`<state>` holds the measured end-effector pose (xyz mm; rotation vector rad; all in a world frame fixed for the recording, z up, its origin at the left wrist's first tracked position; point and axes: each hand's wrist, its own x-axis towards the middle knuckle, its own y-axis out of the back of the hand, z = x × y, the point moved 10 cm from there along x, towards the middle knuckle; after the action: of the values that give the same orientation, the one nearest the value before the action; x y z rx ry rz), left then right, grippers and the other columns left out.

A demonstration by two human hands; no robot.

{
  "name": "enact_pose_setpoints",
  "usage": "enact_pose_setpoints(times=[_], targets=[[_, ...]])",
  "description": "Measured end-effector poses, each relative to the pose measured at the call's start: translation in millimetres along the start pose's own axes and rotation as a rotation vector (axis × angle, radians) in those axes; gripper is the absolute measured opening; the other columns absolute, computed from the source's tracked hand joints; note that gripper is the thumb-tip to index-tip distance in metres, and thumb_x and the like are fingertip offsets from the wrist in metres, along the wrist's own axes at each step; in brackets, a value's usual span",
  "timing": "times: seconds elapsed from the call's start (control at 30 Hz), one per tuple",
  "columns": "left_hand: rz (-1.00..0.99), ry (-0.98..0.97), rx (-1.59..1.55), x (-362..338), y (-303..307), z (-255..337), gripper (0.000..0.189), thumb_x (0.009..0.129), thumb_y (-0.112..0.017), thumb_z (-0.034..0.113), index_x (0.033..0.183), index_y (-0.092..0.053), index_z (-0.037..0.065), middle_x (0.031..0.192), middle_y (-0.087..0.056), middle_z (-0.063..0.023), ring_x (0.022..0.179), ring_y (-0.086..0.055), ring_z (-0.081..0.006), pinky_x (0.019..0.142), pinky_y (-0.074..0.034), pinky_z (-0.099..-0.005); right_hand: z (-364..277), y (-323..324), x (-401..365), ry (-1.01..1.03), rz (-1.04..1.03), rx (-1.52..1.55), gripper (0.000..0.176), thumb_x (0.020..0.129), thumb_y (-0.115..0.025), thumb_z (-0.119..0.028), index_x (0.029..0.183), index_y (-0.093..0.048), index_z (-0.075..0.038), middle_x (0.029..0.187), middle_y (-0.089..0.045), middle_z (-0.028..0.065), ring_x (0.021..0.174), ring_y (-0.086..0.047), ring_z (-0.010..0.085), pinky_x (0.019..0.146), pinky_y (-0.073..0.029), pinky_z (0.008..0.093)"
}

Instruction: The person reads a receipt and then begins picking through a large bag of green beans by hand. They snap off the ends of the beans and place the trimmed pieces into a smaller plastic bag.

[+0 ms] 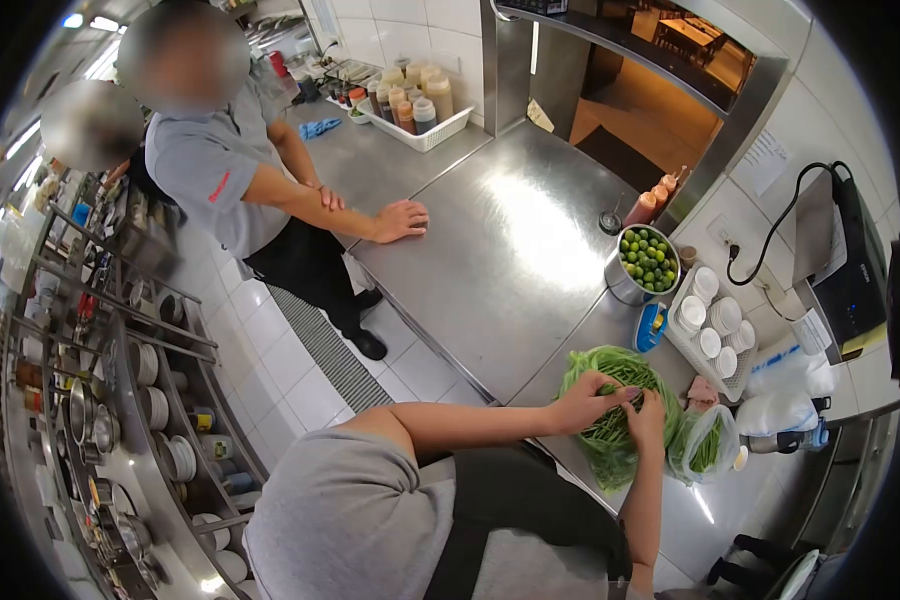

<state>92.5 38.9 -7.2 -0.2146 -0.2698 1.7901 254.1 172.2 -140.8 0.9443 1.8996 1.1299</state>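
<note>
My left hand [583, 402] and my right hand [648, 418] meet over an open, light green plastic bag [578, 372] at the counter's near right. Long thin green beans [610, 432] fill this bag. Both hands are closed in a pinch, fingertips almost touching, on what looks like a green bean between them; its ends are hard to make out. Right of my right hand stands a clear plastic bag [730, 440] with more cut green beans [705, 446] inside.
A steel pot of limes [612, 280], a blue container [650, 328] and a basket of white cups [727, 382] line the right side. A co-worker [195, 150] leans a hand on the steel counter [450, 290]. Sauce bottles [425, 115] fill a far tray.
</note>
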Motion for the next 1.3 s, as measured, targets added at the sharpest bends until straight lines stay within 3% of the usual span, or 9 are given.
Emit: enact_pose_setpoints(times=[0.2, 0.3, 0.4, 0.5, 0.6, 0.73, 0.93, 1.17, 1.3], targets=[[0.039, 0.036, -0.112, 13.5, -4.1, -26.7, 0.033, 0.103, -0.054, 0.038, 0.085, -0.059, 0.011, 0.059, -0.039, 0.0097, 0.05, -0.032, -0.0008, 0.044, -0.026, -0.0231, 22.6, 3.8, 29.8, 0.046, -0.113, -0.009, 0.025, 0.091, -0.057, -0.007, 0.111, -0.064, 0.005, 0.114, -0.06, 0.0294, 0.11, -0.056, 0.0441, 0.095, -0.046, 0.0492], [0.059, 0.224, -0.226, 8.5, -16.9, -57.5, 0.034, 0.103, -0.053, 0.041, 0.087, -0.053, 0.011, 0.06, -0.035, 0.0097, 0.048, -0.03, -0.0022, 0.043, -0.025, -0.0225, 36.4, 5.9, 37.1, -0.01, -0.095, -0.154, 0.014, 0.088, -0.055, -0.002, 0.095, -0.064, 0.005, 0.098, -0.061, 0.0289, 0.097, -0.06, 0.0447, 0.086, -0.049, 0.0497], [-0.092, 0.579, -0.249, -9.9, -40.1, -102.0, 0.039, 0.101, -0.056, 0.044, 0.079, -0.048, 0.012, 0.058, -0.031, 0.0095, 0.046, -0.027, -0.0029, 0.041, -0.023, -0.0221, 8.6, 15.9, 29.2, 0.303, 0.067, -0.277, 0.008, 0.084, -0.056, 0.002, 0.083, -0.061, 0.008, 0.085, -0.063, 0.0298, 0.086, -0.063, 0.0449, 0.074, -0.051, 0.0484], [-0.264, 0.793, -0.312, -39.0, -68.4, -133.6, 0.041, 0.099, -0.058, 0.045, 0.076, -0.048, 0.013, 0.057, -0.029, 0.0097, 0.044, -0.025, -0.0032, 0.039, -0.02, -0.0225, 18.6, 10.4, 40.0, 0.282, 0.042, -0.29, 0.009, 0.078, -0.06, 0.006, 0.086, -0.064, 0.008, 0.086, -0.065, 0.029, 0.086, -0.064, 0.0444, 0.073, -0.051, 0.0484], [-0.291, 0.837, -0.37, -58.9, -88.8, -157.3, 0.042, 0.099, -0.059, 0.043, 0.072, -0.047, 0.013, 0.055, -0.027, 0.0101, 0.042, -0.022, -0.0033, 0.038, -0.017, -0.0229, 9.0, 26.8, 38.5, 0.337, -0.04, -0.222, 0.01, 0.077, -0.063, 0.004, 0.085, -0.068, 0.007, 0.082, -0.067, 0.027, 0.077, -0.065, 0.042, 0.069, -0.052, 0.0459], [-0.226, 0.801, -0.532, -50.2, -98.2, -150.3, 0.044, 0.101, -0.054, 0.046, 0.072, -0.046, 0.013, 0.056, -0.027, 0.0103, 0.043, -0.021, -0.0031, 0.038, -0.016, -0.0223, -6.4, 53.6, 24.8, 0.387, -0.131, 0.005, 0.011, 0.074, -0.069, -0.001, 0.082, -0.072, 0.007, 0.074, -0.068, 0.0218, 0.065, -0.066, 0.0335, 0.063, -0.052, 0.0413], [0.028, 0.688, -0.723, -25.2, -94.4, -155.3, 0.043, 0.102, -0.051, 0.047, 0.076, -0.049, 0.013, 0.057, -0.027, 0.01, 0.045, -0.024, -0.0033, 0.04, -0.02, -0.021, -5.1, 72.8, 11.6, 0.523, -0.089, 0.139, 0.011, 0.071, -0.073, 0.0, 0.081, -0.073, 0.004, 0.074, -0.068, 0.0152, 0.065, -0.066, 0.0245, 0.065, -0.052, 0.0368], [0.163, 0.567, -0.516, -2.5, -73.1, -151.6, 0.035, 0.101, -0.054, 0.04, 0.086, -0.058, 0.009, 0.057, -0.03, 0.0094, 0.045, -0.025, -0.0038, 0.041, -0.019, -0.0234, -11.5, 122.3, -19.2, 0.559, -0.042, 0.301, 0.009, 0.071, -0.073, 0.001, 0.078, -0.068, 0.003, 0.076, -0.063, 0.0134, 0.07, -0.064, 0.0237, 0.068, -0.051, 0.0321], [0.213, 0.429, -0.336, 21.5, -70.2, -132.2, 0.03, 0.102, -0.054, 0.035, 0.094, -0.062, 0.007, 0.057, -0.031, 0.0091, 0.045, -0.026, -0.0039, 0.041, -0.018, -0.0244, -15.0, 154.2, -44.2, 0.454, -0.024, 0.504, 0.012, 0.079, -0.075, -0.002, 0.081, -0.065, 0.003, 0.071, -0.06, 0.0069, 0.061, -0.058, 0.0141, 0.059, -0.046, 0.0257]])
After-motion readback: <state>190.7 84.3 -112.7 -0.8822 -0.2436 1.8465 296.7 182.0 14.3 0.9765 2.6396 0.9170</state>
